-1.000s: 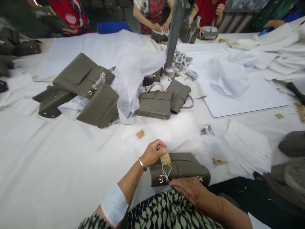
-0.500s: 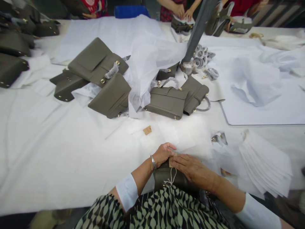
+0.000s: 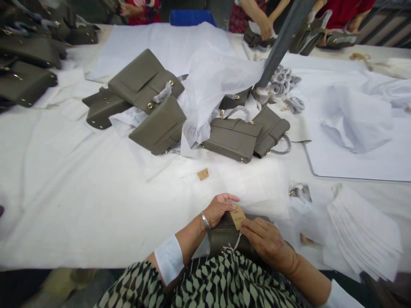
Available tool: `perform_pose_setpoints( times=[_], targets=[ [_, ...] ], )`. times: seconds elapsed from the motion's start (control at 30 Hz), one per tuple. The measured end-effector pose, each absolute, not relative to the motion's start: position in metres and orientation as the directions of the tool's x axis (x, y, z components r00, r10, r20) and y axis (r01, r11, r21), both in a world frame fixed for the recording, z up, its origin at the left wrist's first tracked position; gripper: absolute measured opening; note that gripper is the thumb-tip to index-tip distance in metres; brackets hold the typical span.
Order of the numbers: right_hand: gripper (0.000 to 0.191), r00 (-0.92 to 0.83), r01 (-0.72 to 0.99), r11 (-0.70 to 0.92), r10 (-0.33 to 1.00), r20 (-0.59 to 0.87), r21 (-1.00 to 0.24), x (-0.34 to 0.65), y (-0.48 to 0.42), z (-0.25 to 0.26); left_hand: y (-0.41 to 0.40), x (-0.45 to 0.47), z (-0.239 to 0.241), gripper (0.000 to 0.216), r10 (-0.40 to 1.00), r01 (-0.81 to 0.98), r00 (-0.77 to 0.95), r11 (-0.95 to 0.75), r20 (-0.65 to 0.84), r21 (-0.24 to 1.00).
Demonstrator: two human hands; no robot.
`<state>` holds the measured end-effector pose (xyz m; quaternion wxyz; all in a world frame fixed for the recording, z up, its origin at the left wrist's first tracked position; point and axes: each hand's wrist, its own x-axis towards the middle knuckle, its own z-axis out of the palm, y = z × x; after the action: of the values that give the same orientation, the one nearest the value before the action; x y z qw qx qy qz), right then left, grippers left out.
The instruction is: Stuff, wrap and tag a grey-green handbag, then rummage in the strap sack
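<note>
With the grip of left hand and right hand pinched on the tan tag over the nearest handbag, best hold lightly and squarely, leaving the white string slack.

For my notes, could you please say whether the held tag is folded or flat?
Flat: the brown tag shows one unbent face between the left hand and right hand.

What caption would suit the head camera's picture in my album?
Left hand and right hand hold a tan hang tag with white string over an olive handbag.
</note>
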<state>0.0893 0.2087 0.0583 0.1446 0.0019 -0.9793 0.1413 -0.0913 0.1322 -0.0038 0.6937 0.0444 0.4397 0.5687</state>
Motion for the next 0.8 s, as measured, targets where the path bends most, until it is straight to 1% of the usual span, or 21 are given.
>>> perform_pose_setpoints(
  times=[0.13,0.27,0.33,0.4,0.47,0.53,0.57,0.63,0.7,0.77,0.8],
  targets=[
    [0.022,-0.952,0.01,0.969,0.084,0.294,-0.245,0.091,0.204,0.058,0.129,-0.09,-0.005,0.052,0.834,-0.747,0.002,0.368,-0.551,0.554],
    [0.019,-0.936,0.063,0.971,0.138,0.325,-0.23,0.087,0.2,0.056,0.129,-0.087,-0.003,0.048,0.839,-0.703,-0.006,0.384,-0.545,0.599],
    [0.012,-0.926,0.139,0.958,0.216,0.311,-0.252,0.087,0.196,0.057,0.129,-0.087,-0.002,0.045,0.854,-0.665,-0.033,0.369,-0.519,0.649],
    [0.01,-0.902,0.24,0.92,0.329,0.28,-0.31,0.089,0.192,0.057,0.128,-0.088,-0.002,0.046,0.874,-0.628,-0.032,0.36,-0.485,0.69],
    [0.018,-0.869,0.336,0.868,0.436,0.235,-0.367,0.092,0.188,0.058,0.126,-0.088,-0.002,0.048,0.889,-0.609,-0.007,0.359,-0.458,0.707],
    [0.032,-0.848,0.388,0.835,0.489,0.204,-0.39,0.096,0.185,0.058,0.125,-0.089,-0.004,0.047,0.895,-0.605,-0.001,0.355,-0.446,0.713],
    [0.036,-0.849,0.389,0.834,0.49,0.199,-0.39,0.097,0.184,0.058,0.125,-0.089,-0.005,0.046,0.895,-0.6,-0.014,0.35,-0.446,0.719],
    [0.037,-0.864,0.35,0.855,0.452,0.221,-0.383,0.099,0.182,0.057,0.126,-0.088,-0.007,0.043,0.891,-0.575,-0.034,0.352,-0.452,0.738],
    [0.03,-0.877,0.29,0.881,0.401,0.265,-0.373,0.099,0.182,0.058,0.127,-0.089,-0.008,0.037,0.894,-0.533,-0.008,0.375,-0.448,0.759],
    [0.019,-0.861,0.274,0.886,0.399,0.316,-0.373,0.097,0.182,0.059,0.127,-0.09,-0.007,0.031,0.903,-0.497,0.064,0.397,-0.424,0.771],
    [0.015,-0.848,0.279,0.885,0.409,0.337,-0.372,0.096,0.183,0.06,0.126,-0.091,-0.006,0.032,0.906,-0.494,0.098,0.404,-0.412,0.77]
  ],
)
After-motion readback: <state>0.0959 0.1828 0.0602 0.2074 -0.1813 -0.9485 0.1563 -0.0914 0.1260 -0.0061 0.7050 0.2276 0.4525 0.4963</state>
